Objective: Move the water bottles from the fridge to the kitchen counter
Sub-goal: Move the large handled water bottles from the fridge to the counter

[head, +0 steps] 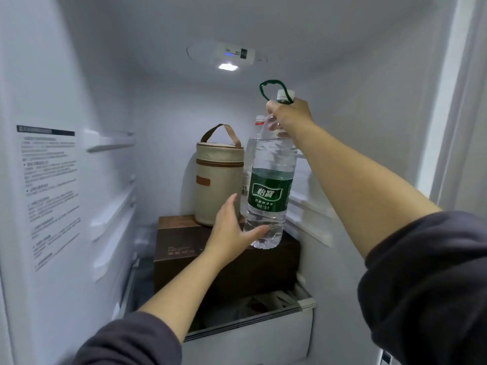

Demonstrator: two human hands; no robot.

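A large clear water bottle point(270, 185) with a green label, white cap and green carry loop hangs upright inside the fridge, lifted above a dark brown box point(184, 246). My right hand point(288, 114) grips its neck just below the cap. My left hand point(232, 227) reaches in from the lower left with straight fingers; its thumb touches the bottle's base. Behind the lifted bottle stands a second clear bottle point(257, 130) with a white cap and red label edge, mostly hidden.
A beige cylindrical bag point(217, 180) with a brown handle stands on the brown box, left of the bottles. A drawer point(250, 335) sits open below the box. Fridge walls close in left and right; a lamp point(228, 66) glows on the ceiling.
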